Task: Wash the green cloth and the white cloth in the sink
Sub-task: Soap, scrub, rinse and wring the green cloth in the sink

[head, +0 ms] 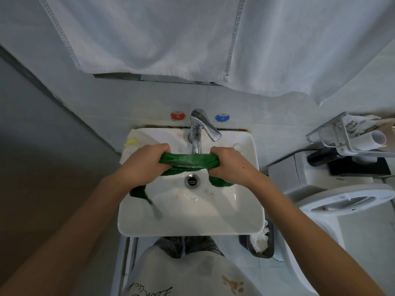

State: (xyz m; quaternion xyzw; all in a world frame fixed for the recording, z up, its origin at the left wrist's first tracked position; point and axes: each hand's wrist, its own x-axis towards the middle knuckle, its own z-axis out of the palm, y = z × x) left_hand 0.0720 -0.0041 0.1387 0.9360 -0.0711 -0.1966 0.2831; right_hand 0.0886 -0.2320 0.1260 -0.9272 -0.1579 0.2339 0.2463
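A: What are the hands doing?
B: The left hand [147, 162] and right hand [229, 163] are gripping the green cloth [189, 161], stretching it above the sink [213, 223] drain.
A: The white cloth [133, 146]?
B: Lying on the sink's far-left rim, left of the faucet [199, 129].

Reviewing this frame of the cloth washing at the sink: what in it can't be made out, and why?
Head view, the only one:
- White cloth on the sink rim: mostly hidden behind the left hand.
- Green cloth: its ends are buried in each grip, the right hand covering the other.
- Faucet flow: spout mouth is behind the cloth; running water cannot be told.
- Red and blue wall caps: print too small.
- Shirt lettering: cut by the bottom edge.
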